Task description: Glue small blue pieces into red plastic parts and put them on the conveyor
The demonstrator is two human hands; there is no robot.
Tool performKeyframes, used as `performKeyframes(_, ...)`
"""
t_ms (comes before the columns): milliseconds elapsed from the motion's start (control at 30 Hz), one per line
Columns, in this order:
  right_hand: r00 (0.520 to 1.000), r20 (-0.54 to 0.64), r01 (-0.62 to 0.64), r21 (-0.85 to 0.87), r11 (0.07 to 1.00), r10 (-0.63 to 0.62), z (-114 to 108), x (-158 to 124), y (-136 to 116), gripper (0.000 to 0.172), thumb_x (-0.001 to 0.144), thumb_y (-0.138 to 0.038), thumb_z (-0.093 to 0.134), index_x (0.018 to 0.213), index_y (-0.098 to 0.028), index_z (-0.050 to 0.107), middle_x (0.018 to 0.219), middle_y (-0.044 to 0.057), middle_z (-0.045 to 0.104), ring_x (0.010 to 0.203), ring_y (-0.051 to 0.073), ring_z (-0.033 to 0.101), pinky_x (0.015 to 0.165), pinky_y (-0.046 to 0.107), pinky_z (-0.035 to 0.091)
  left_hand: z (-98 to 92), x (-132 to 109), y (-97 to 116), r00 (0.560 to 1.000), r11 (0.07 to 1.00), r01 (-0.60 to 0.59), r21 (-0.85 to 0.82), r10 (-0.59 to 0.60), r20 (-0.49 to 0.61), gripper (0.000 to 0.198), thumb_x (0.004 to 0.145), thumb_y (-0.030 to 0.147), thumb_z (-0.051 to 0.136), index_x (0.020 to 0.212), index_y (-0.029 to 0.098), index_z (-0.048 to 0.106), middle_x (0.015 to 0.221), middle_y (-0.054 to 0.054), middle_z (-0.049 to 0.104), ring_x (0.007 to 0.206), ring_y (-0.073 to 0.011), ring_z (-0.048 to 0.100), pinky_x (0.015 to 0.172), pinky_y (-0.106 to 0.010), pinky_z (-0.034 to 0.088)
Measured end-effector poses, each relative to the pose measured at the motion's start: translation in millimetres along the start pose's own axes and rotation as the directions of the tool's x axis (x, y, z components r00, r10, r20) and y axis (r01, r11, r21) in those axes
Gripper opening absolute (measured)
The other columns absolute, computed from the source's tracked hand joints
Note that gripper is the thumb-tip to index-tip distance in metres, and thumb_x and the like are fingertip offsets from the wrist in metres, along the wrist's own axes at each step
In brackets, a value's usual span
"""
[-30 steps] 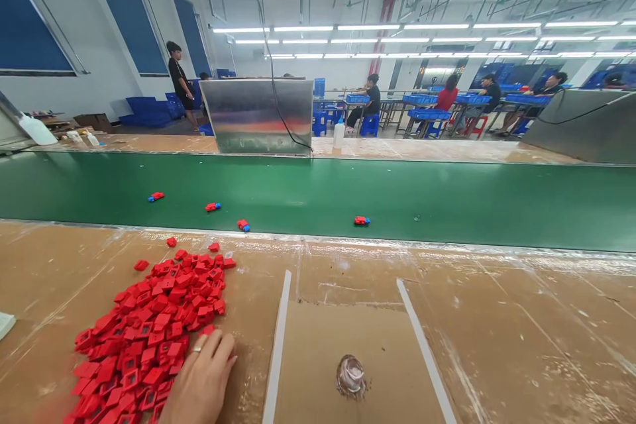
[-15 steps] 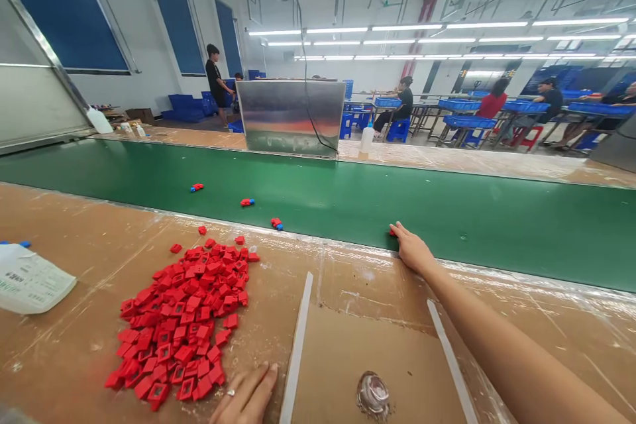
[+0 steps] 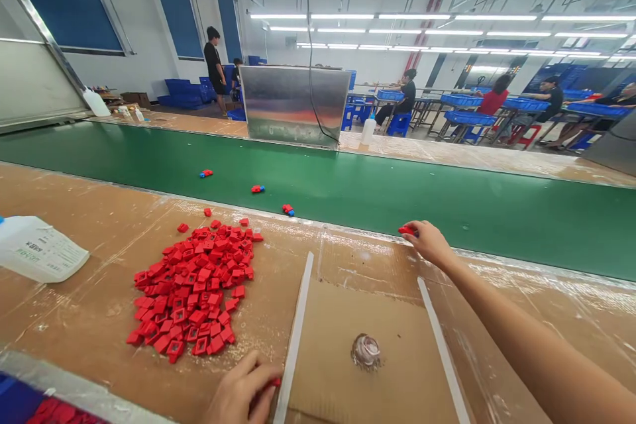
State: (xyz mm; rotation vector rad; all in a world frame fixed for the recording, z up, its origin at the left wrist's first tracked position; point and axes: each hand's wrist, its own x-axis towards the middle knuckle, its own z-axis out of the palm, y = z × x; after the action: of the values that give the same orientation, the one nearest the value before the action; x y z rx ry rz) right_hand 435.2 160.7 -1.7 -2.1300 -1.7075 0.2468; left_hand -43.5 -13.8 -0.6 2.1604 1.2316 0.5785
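Bottom centre of the frame: left hand (image 3: 241, 389), fingers curled together, pinching a small red plastic part (image 3: 275, 381) just beside a white strip (image 3: 294, 338). The strip and a second white strip (image 3: 444, 351) flank a cardboard sheet (image 3: 358, 371), with a pale glue blob (image 3: 366, 351) near its middle. Lower left corner: a blue bin (image 3: 17, 394) holding red parts, cut off by the frame.

Right hand (image 3: 430, 244), centre right, reaches to the far edge of the desk (image 3: 84, 318), which is brown and filmed with plastic. Its fingertips close on a second red part (image 3: 406, 230), right by the belt.

Left of the cardboard sheet, a loose heap of red plastic parts (image 3: 191, 285) lies on the desk, well apart from the right hand and near the left. Left edge: a white labelled jug (image 3: 37, 248) on its side.

Beyond, a green conveyor belt (image 3: 348, 202) carries three red-and-blue assemblies (image 3: 257, 189), spaced apart. Past it stands a steel panel (image 3: 295, 105). Far upper left, a person (image 3: 213, 59) stands; far right, seated workers (image 3: 497, 103) sit at blue crates (image 3: 462, 101).
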Motion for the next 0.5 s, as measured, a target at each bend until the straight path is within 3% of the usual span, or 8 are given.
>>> performKeyframes(100,0.994,0.011,0.101,0.175,0.979,-0.105,-15.1,-58.2,-11.6,0.021,0.097,-0.032,0.057,0.108,-0.016,0.064,0.102,0.010,0.069,0.089,0.023,0.067,0.082,0.038,0.055,2.0,4.9,11.6,0.976,0.911,0.213,-0.353,-0.214,0.036,0.026,0.087,0.023,0.058,0.103,0.022,0.078,0.092,-0.008,0.078,0.078,-0.0213,0.073,0.069,-0.025,0.058)
performKeyframes(233,0.969,0.068,0.201,0.350,0.915,-0.238,-23.8,-156.7,-36.9,0.034,0.096,-0.043,0.053,0.118,-0.020,0.062,0.107,0.008,0.071,0.094,0.024,0.068,0.083,0.036,0.057,7.2,9.4,18.2,0.915,0.636,0.357,-0.685,-0.385,0.119,0.031,0.084,0.037,0.069,0.107,0.018,0.077,0.083,-0.008,0.079,0.076,-0.0217,0.072,0.070,-0.026,0.058)
performKeyframes(367,0.954,0.085,0.222,0.448,0.866,-0.288,-17.6,-226.1,-59.3,0.029,0.099,-0.040,0.051,0.120,-0.022,0.060,0.107,0.007,0.070,0.093,0.022,0.067,0.083,0.036,0.055,12.3,15.1,28.0,0.911,0.417,0.344,-0.841,-0.364,0.192,0.028,0.074,0.037,0.082,0.095,0.018,0.079,0.076,-0.004,0.076,0.070,-0.0169,0.069,0.067,-0.023,0.055)
performKeyframes(500,0.949,0.042,0.264,0.432,0.862,-0.312,-13.4,-244.5,-70.6,0.023,0.101,-0.036,0.052,0.118,-0.024,0.060,0.107,0.007,0.068,0.094,0.023,0.065,0.082,0.036,0.053,19.4,17.7,34.9,0.930,0.226,0.295,-0.928,-0.293,0.224,0.032,0.070,0.030,0.086,0.100,0.020,0.076,0.079,-0.002,0.073,0.068,-0.0134,0.066,0.068,-0.022,0.054)
